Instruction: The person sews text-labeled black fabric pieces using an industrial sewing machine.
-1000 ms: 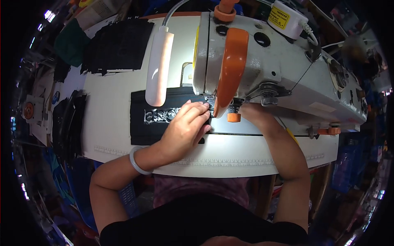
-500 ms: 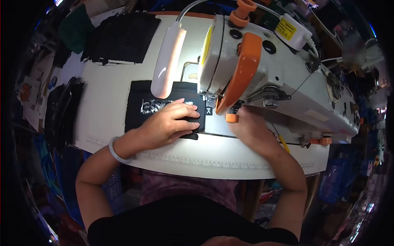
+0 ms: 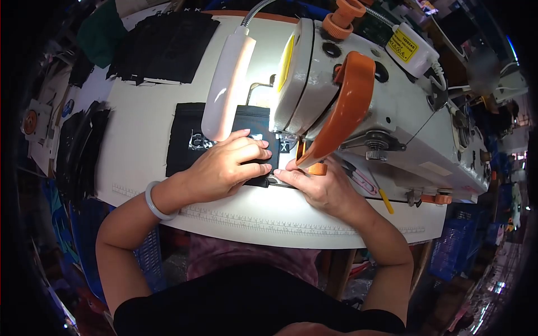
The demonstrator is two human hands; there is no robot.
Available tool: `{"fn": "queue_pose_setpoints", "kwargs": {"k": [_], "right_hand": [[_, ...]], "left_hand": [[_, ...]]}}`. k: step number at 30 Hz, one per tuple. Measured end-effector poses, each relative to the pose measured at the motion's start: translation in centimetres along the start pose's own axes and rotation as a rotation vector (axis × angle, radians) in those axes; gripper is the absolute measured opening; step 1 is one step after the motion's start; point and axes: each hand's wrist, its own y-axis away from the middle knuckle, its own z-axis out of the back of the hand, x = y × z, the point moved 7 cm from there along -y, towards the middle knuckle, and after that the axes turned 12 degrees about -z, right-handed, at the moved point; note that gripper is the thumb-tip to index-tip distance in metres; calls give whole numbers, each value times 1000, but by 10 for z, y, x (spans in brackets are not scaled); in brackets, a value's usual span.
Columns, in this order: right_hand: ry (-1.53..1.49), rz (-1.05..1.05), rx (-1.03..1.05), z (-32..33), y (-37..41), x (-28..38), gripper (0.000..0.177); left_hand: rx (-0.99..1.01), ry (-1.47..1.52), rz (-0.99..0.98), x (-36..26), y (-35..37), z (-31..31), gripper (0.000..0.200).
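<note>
A flat black fabric piece [image 3: 182, 126] with white lettering lies under the head of a sewing machine [image 3: 314, 84]. My left hand [image 3: 227, 165] rests on top of it, palm down with the fingers spread. At the fabric's right edge, close to the needle area, sits a small black tag [image 3: 284, 148] with a white mark. My right hand [image 3: 325, 187] is just right of the fabric, thumb and forefinger stretched toward its lower right corner. Its other fingers are partly hidden behind the orange lever [image 3: 358, 106].
A lit white lamp [image 3: 228, 84] hangs over the fabric. Black fabric stacks lie at the back [image 3: 165, 47] and left [image 3: 84, 151]. A yellow-handled tool [image 3: 385, 200] and pink-edged snips [image 3: 364, 182] lie right of my hand. A printed ruler [image 3: 291, 225] runs along the table's front.
My right hand has come left and forward from beside the machine to the fabric's corner, uncovering the snips. My left hand stays on the fabric. The view has shifted slightly.
</note>
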Motion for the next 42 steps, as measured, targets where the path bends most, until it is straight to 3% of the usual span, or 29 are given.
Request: {"fn": "queue_pose_setpoints", "kwargs": {"k": [3,10,15,19,23,27,31,34,35,38,39,42], "right_hand": [[-14,-8,-82,4,-3,-5,23],[-174,-459,60,-7,-11,-31,25],[-110,-400,-26,-11,-3,-39,26],[-143,-397,-74,-8,3,-45,26],[-75,-478,-29,-2,1,-44,28],[6,-559,122,-9,5,-49,30],[161,-276,-84,7,-3,-33,26],[94,-580,170,-7,2,-47,23],[88,-588,164,-8,4,-49,23],[160,-356,31,-4,3,-43,21],[154,-365,24,-6,1,-44,21],[-45,-339,4,-8,-2,-44,19]], "left_hand": [[26,29,31,9,-4,1,26],[20,-46,26,27,-13,10,22],[-60,-72,-75,32,-23,23,18],[-109,-91,-27,35,-27,28,17],[-77,-106,18,36,-28,26,16],[-134,-66,-67,32,-29,28,15],[-91,-107,-26,26,-31,30,13],[-28,-75,48,25,-30,30,14],[-9,-68,59,24,-29,29,15],[64,-65,89,24,-17,14,19],[83,-65,94,20,-14,9,19],[-112,-119,161,2,-11,3,25]]}}
